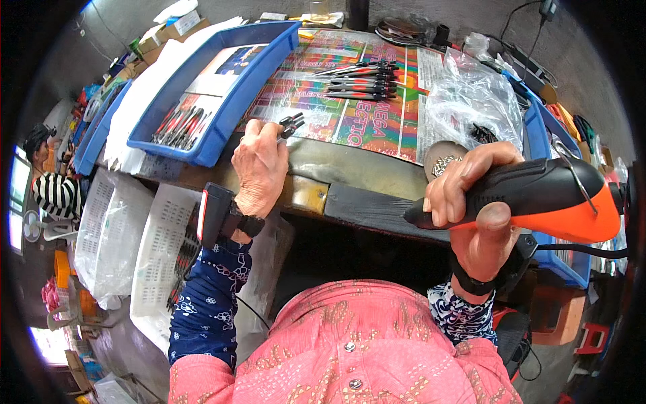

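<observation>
My left hand (pixel 259 165) is closed at the table's front edge, its fingers round a few pens (pixel 291 125) whose black ends stick out to the right. In my right hand (pixel 471 185) is a black and orange electric screwdriver (pixel 538 195), held sideways with its tapered tip to the left. A wire hook hangs on its thick end. Beyond my left hand, a row of black and red pens (pixel 362 81) lies on the printed sheet (pixel 296 101). Just behind my right hand sits a small round dish (pixel 444 159) of tiny metal parts.
A blue tray (pixel 208 151) of pens stands at the left of the table (pixel 356 172). Clear plastic bags (pixel 471 91) lie at the right, beside a blue bin (pixel 568 266). White baskets (pixel 161 262) stand low at the left. A person in stripes (pixel 57 195) is far left.
</observation>
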{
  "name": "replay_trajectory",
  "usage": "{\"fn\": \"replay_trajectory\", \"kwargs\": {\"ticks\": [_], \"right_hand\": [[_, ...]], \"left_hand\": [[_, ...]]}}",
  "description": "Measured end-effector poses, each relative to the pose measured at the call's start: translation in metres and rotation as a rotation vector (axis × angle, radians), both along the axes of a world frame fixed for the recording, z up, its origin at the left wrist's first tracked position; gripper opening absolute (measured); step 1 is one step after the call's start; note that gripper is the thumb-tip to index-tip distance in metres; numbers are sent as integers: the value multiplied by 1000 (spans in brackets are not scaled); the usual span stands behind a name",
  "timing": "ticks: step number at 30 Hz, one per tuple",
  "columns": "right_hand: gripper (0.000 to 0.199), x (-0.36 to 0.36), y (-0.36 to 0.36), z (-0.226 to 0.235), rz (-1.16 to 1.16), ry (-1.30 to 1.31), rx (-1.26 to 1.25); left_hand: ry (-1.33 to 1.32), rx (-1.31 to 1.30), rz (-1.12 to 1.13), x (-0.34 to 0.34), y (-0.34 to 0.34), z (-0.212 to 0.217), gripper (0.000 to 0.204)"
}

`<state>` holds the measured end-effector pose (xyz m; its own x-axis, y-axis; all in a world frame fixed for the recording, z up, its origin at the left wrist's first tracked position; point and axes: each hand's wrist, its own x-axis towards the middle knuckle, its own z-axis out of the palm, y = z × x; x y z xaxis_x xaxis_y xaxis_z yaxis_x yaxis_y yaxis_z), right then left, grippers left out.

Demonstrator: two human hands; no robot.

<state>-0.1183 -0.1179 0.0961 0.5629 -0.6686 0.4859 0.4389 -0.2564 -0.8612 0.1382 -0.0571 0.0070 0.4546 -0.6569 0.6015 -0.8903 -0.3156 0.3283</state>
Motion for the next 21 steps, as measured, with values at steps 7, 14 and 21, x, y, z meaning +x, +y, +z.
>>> {"fn": "replay_trajectory", "kwargs": {"ticks": [7, 14, 21], "right_hand": [[52, -3, -7, -5, -34, -69, 18], [37, -6, -20, -13, 59, -212, 130], [51, -14, -28, -16, -24, -137, 134]], "left_hand": [[-249, 86, -45, 19, -22, 0, 11], [-116, 30, -189, 18, -66, 22, 18], [-155, -2, -296, 0, -128, 15, 16]]}}
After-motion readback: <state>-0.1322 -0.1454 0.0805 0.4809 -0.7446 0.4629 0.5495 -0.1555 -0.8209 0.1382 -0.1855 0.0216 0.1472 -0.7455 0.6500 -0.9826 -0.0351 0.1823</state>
